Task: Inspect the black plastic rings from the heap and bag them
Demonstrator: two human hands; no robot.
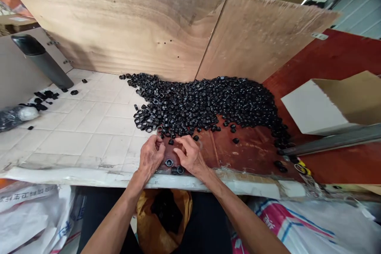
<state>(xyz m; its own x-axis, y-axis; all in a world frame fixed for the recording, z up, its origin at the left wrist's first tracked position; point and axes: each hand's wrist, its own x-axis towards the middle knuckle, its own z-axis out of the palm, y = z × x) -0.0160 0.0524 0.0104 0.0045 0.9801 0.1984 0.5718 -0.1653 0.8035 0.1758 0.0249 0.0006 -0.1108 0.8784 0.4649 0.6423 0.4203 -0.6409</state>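
A wide heap of small black plastic ring-shaped parts (190, 103) lies across the table against the wooden board. My left hand (151, 154) is at the heap's front edge, fingers curled in; whatever it may pinch is hidden. Just to its right, my right hand (191, 154) has thumb and fingers apart, with nothing seen between them. A single black part (171, 142) sits between the two hands. Closer to the table edge lie a round black part with a light ring (169, 162) and a black cylindrical part (177, 170).
A plywood board (133, 27) closes off the back. On the left stands a dark bottle (49, 65) near scattered black pieces. An open cardboard box (318, 107) and a metal bar (330, 143) are at right. Below the edge, a yellow sack (145, 226) holds black things.
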